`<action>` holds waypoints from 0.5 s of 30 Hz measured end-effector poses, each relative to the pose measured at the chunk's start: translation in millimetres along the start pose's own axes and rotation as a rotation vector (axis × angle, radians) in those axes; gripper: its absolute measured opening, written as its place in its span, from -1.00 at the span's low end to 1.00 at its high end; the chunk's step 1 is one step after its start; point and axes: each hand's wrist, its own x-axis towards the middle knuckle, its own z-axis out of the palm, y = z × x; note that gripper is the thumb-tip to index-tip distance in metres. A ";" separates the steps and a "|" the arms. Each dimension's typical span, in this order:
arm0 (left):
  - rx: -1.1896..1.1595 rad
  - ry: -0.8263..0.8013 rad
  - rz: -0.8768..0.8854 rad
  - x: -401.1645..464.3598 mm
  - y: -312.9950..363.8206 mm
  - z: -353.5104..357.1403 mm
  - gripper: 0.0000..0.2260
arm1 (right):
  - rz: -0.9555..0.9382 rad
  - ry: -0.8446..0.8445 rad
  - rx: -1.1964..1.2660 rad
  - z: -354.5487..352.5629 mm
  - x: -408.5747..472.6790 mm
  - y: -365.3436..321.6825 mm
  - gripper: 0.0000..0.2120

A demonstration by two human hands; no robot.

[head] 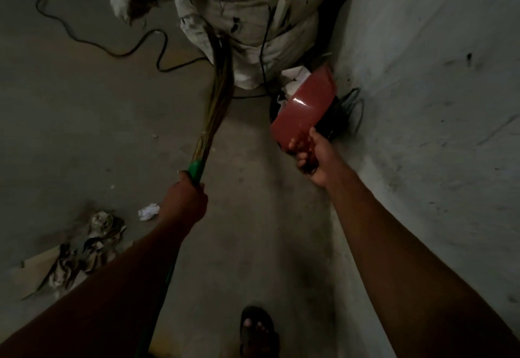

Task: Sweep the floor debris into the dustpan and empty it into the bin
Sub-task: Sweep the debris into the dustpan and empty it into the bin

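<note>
Single head-worn wide-angle view, steeply downward over floor [84,110], close beside wall [436,90].

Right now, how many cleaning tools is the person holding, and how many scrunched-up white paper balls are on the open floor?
Cleaning tools held: 2, the broom in the left hand and the red dustpan in the right hand.
White paper balls on the open floor: 1, the paper ball.
Total: 3

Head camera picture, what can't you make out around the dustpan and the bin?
- Bin: head view, mostly hidden behind the tilted red dustpan.
- Dustpan's inside: faces away, contents unseen.
- Broom tip: lost against the white sack, dim and blurred.
- Sack top: cut off by the frame's upper edge.
</note>
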 end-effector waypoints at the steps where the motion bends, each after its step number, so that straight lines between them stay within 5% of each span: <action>1: -0.007 0.002 0.003 -1.5 0.3 -1.3 -0.61 | -0.018 -0.019 0.008 -0.5 -6.5 1.3 -0.51; 9: -0.030 0.011 0.011 -2.4 3.3 -8.8 -0.67 | -0.179 -0.138 0.285 -8.1 -29.9 3.3 -0.54; 15: -0.044 0.002 0.011 2.4 0.3 -1.3 -0.64 | -0.101 -0.086 0.326 -4.8 -1.4 -11.3 -0.50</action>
